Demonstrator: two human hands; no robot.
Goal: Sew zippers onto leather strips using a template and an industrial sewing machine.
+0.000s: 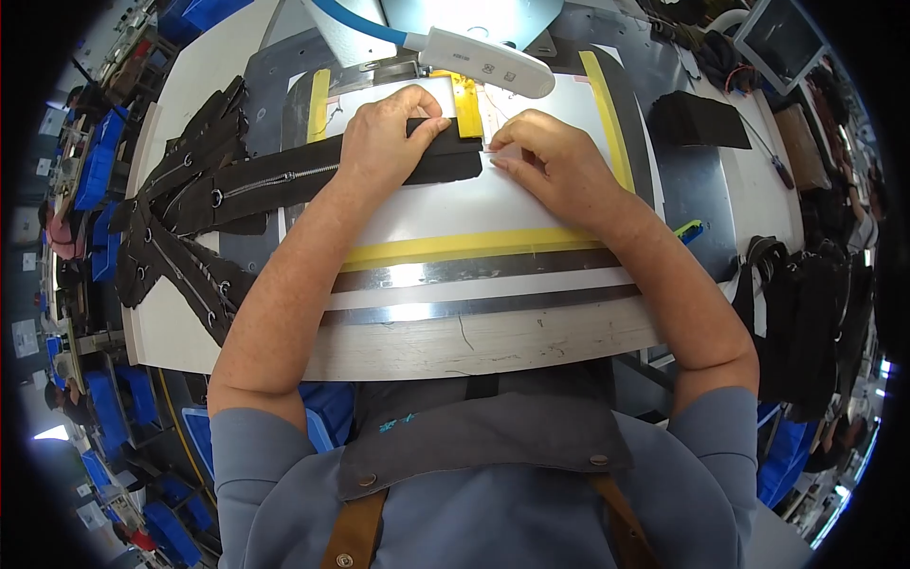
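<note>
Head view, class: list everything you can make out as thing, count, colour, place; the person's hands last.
Table: one, pale, centre
Sheet: one, white, centre
Tape: three, yellow, sheet's edges
Zipped strip: one, black, centre-left
Zipped pieces: several, black, left
Guide: one, yellow, sheet's top middle
Device: one, white, above sheet
Hose: one, blue, top
Dark piece: one, black, right
Small tool: one, green-yellow, right
Monitor: one, grey, top right
Fabric pieces: several, black, far right
Bins: several, blue, both sides
Apron: one, grey, bottom
Left hand: one, bare, on strip
Right hand: one, bare, by strip's end
</note>
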